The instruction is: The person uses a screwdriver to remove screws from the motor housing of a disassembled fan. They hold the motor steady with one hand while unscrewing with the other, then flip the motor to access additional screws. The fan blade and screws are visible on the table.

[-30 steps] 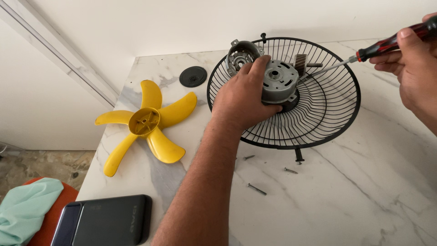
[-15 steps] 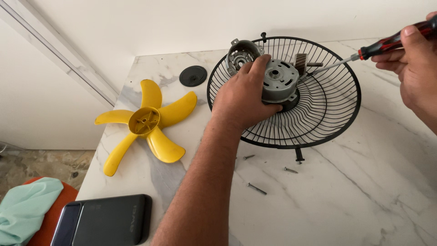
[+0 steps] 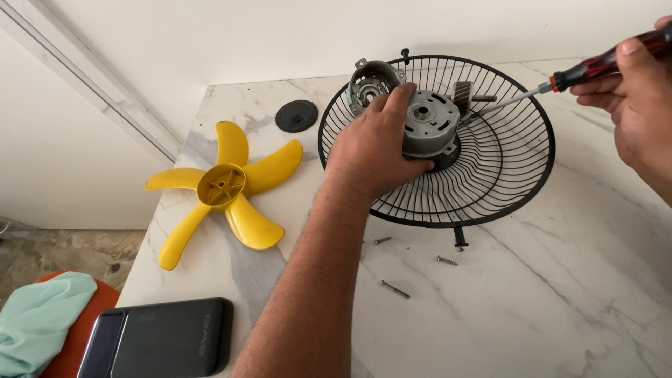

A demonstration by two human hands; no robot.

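- On the tabletop toward its far edge, the left hand (image 3: 371, 150) wraps around the grey motor (image 3: 428, 127), fingers closed over its side; the grip seems meant to keep the motor from turning or sliding while a tool works on it.
- The motor sits at the hub of the black wire grille (image 3: 490, 175), which lies dished side up, so its rim acts as a cradle and keeps the motor central.
- At the right edge of the view, the right hand (image 3: 640, 105) is clenched on the red and black handle of a screwdriver (image 3: 560, 82); the shaft slants down across the grille toward the motor's right side. Whether the tip sits in a screw head cannot be told.
- A second grey housing part (image 3: 371, 82) rests against the grille's far rim, just behind the left hand, apart from the motor.
- 3 loose screws (image 3: 395, 289) lie on the marble near the grille's near rim, close enough to reach and clear of the hands.
- The yellow blade (image 3: 224, 185) lies flat toward the left edge, well apart from the grille, with a round black cap (image 3: 296, 115) beyond it near the far left corner.
- A dark case (image 3: 157, 339) lies at the near left corner; off the table, a green cloth (image 3: 38, 318) drapes a red seat.
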